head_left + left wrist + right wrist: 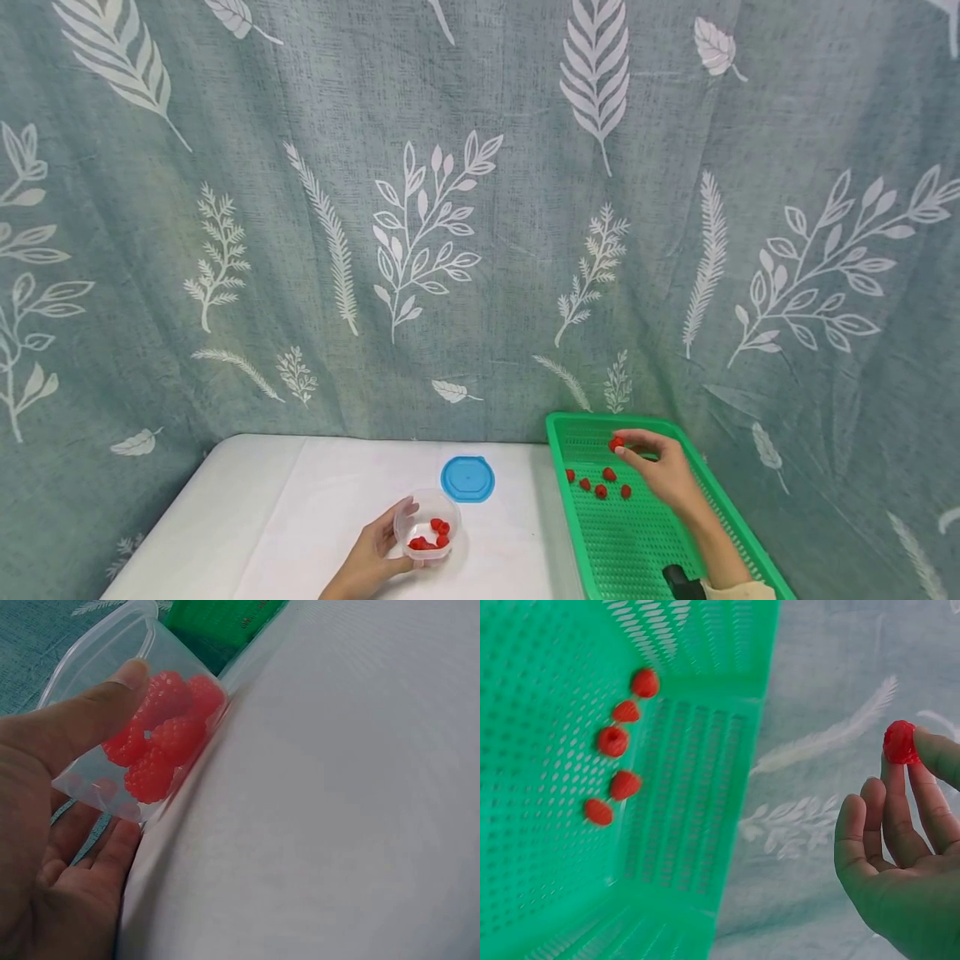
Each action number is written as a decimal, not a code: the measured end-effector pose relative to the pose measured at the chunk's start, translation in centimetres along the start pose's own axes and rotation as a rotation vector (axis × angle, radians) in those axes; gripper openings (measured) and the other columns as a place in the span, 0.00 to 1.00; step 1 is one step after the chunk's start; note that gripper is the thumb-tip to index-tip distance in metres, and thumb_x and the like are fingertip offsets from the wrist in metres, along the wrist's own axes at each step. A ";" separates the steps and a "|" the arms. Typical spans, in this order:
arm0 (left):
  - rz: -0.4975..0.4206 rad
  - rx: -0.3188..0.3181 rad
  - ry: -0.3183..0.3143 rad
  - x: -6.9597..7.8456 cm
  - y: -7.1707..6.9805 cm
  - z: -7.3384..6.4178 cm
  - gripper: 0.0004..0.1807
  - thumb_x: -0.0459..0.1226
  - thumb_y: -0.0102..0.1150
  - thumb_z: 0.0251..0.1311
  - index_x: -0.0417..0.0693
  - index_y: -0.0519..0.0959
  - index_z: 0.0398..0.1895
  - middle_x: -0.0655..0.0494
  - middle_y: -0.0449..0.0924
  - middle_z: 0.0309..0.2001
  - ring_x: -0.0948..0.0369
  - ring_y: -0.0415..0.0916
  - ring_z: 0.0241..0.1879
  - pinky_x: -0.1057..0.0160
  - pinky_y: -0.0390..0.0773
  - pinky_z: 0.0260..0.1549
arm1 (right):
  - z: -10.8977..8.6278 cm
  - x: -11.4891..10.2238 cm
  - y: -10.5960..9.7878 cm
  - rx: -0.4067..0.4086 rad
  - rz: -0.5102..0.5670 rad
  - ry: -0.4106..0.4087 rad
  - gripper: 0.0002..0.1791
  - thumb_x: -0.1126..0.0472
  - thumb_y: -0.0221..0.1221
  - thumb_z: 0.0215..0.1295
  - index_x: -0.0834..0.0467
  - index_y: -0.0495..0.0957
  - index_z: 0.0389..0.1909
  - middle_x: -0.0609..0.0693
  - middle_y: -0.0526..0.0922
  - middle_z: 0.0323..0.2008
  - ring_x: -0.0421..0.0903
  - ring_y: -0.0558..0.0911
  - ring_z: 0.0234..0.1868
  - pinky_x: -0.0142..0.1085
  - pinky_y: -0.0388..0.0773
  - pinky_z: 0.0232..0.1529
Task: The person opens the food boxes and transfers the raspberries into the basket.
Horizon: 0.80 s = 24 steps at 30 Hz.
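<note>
A: Right grip (663, 468), nearly closed, pinches a raspberry (617, 444) above the green basket (622, 542).

B: Light and soft, I judge; take its sides gently. Left grip (375, 552), curved wide, holds the clear cup (423, 507) on the bench (315, 500).

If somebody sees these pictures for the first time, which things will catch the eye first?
Probably the green basket low on the head view's right, with five red berries in it and another berry pinched over it by the right grip. Next come the clear tub with more berries in the left grip, and the blue lid beyond it.
</note>
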<state>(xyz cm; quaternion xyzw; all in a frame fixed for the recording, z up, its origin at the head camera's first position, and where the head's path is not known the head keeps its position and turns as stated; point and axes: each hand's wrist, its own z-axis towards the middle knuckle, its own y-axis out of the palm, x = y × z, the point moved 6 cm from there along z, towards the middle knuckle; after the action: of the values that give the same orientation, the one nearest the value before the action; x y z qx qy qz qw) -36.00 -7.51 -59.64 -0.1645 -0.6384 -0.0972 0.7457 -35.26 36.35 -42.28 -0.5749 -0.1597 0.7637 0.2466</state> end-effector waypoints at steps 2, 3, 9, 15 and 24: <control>0.002 0.000 -0.001 0.0 -0.1 0.0 0.51 0.33 0.77 0.51 0.40 0.59 0.78 0.35 0.66 0.73 0.38 0.56 0.76 0.65 0.68 0.69 | 0.2 0.7 -0.2 0.001 -0.018 0.026 0.19 0.55 0.63 0.71 0.59 0.81 0.59 0.58 0.84 0.54 0.44 0.82 0.49 0.41 0.83 0.47; 0.002 0.000 -0.004 -0.1 -0.1 0.0 0.51 0.33 0.77 0.51 0.40 0.59 0.78 0.35 0.66 0.73 0.38 0.56 0.76 0.65 0.68 0.69 | 0.3 1.1 -0.3 0.005 -0.031 0.035 0.19 0.55 0.63 0.71 0.59 0.82 0.58 0.59 0.84 0.54 0.47 0.82 0.50 0.43 0.82 0.48; -0.001 0.000 -0.012 0.0 -0.2 -0.1 0.51 0.33 0.76 0.51 0.40 0.59 0.78 0.35 0.65 0.73 0.38 0.56 0.76 0.63 0.68 0.69 | 0.8 3.3 -0.5 0.017 -0.084 0.072 0.18 0.58 0.63 0.71 0.62 0.81 0.58 0.61 0.84 0.54 0.58 0.81 0.55 0.49 0.83 0.51; 0.020 0.014 -0.003 0.3 -0.1 0.0 0.51 0.31 0.76 0.50 0.39 0.59 0.78 0.36 0.66 0.72 0.39 0.57 0.75 0.60 0.68 0.70 | 1.5 5.0 -0.6 -0.022 -0.068 0.087 0.19 0.61 0.63 0.71 0.66 0.80 0.57 0.64 0.85 0.52 0.54 0.85 0.51 0.55 0.83 0.54; 0.019 0.000 0.012 0.2 0.0 0.3 0.51 0.31 0.75 0.51 0.39 0.58 0.78 0.37 0.66 0.73 0.39 0.56 0.76 0.59 0.67 0.71 | 2.9 6.9 -1.4 -0.052 -0.087 0.091 0.19 0.60 0.66 0.68 0.68 0.81 0.54 0.61 0.86 0.48 0.51 0.85 0.45 0.44 0.85 0.46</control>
<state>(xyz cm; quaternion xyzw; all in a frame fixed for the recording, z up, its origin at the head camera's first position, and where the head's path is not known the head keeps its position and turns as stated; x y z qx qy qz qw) -36.21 -7.41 -59.43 -0.1696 -0.6322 -0.0912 0.7505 -39.27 41.48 -46.28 -0.6080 -0.1932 0.7206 0.2716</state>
